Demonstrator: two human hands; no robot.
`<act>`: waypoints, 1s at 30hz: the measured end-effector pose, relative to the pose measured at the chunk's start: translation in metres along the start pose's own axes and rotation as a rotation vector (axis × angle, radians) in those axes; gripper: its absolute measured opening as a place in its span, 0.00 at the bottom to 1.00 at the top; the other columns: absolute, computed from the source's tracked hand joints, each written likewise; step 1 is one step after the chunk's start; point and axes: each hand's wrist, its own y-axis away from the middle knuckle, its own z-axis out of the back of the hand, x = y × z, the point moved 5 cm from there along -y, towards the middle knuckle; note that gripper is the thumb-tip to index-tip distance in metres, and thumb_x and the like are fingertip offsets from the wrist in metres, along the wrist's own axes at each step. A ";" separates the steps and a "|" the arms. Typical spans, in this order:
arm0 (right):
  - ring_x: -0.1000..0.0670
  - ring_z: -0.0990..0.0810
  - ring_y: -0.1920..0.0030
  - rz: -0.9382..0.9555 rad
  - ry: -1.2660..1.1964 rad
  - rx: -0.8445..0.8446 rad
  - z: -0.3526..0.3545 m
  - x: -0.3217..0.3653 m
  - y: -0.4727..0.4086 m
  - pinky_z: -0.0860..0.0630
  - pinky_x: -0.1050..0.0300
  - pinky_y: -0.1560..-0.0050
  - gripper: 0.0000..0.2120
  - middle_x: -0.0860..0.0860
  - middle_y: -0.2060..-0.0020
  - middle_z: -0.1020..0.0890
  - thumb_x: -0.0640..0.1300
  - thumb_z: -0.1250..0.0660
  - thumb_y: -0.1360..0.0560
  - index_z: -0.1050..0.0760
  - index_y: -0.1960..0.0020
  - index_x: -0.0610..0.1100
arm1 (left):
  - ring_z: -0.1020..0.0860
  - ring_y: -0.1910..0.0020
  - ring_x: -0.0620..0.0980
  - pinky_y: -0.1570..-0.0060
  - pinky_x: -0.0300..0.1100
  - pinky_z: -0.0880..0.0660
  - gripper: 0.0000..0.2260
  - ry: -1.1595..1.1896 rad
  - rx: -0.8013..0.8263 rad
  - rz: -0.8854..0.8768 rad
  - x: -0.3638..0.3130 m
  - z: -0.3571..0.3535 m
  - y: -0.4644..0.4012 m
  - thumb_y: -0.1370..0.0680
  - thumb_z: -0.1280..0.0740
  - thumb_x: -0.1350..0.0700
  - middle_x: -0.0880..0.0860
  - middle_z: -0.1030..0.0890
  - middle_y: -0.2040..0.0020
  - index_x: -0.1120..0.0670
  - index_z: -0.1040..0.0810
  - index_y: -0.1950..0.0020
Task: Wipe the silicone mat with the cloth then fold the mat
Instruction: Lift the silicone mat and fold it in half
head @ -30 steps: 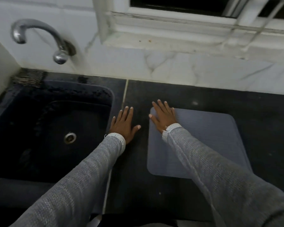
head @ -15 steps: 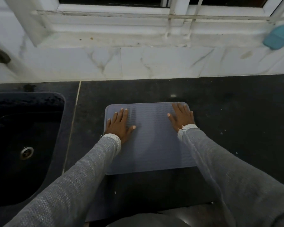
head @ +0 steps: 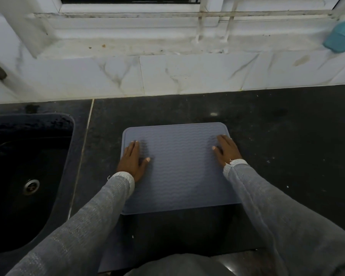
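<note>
Dark bench (head: 287, 156) under a window | silicone mat (head: 179, 166) lies flat, right of the sink (head: 28, 176) | your left hand (head: 132, 162) and right hand (head: 226, 150) press spread on mat's sides | cloth unseen; wiping apparently unstarted, folding left

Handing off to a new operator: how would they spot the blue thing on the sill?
Start at the white window sill above the black counter. Follow it to its far right end: the teal-blue object sits there, the only coloured thing on the ledge.
</note>
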 end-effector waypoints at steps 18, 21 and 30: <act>0.42 0.20 0.52 -0.567 -0.372 -0.077 0.035 -0.055 -0.006 0.24 0.55 0.48 0.15 0.41 0.48 0.18 0.32 0.32 0.33 0.21 0.47 0.42 | 0.21 0.46 0.61 0.46 0.46 0.25 0.11 0.160 -0.154 0.553 0.041 0.038 0.018 0.25 0.34 0.59 0.59 0.18 0.45 0.57 0.18 0.44; 0.41 0.19 0.53 -0.567 -0.358 -0.048 0.035 -0.058 -0.002 0.22 0.52 0.46 0.12 0.41 0.52 0.17 0.34 0.30 0.34 0.19 0.51 0.42 | 0.20 0.49 0.60 0.51 0.42 0.27 0.08 0.155 -0.100 0.573 0.041 0.040 0.018 0.25 0.32 0.58 0.58 0.17 0.47 0.58 0.16 0.49; 0.44 0.21 0.60 -0.548 -0.385 0.002 0.040 -0.046 -0.001 0.22 0.52 0.51 0.11 0.43 0.59 0.19 0.31 0.29 0.35 0.20 0.54 0.40 | 0.19 0.49 0.61 0.42 0.52 0.24 0.14 0.478 -0.047 0.691 0.048 0.039 0.016 0.28 0.27 0.60 0.62 0.18 0.46 0.62 0.20 0.44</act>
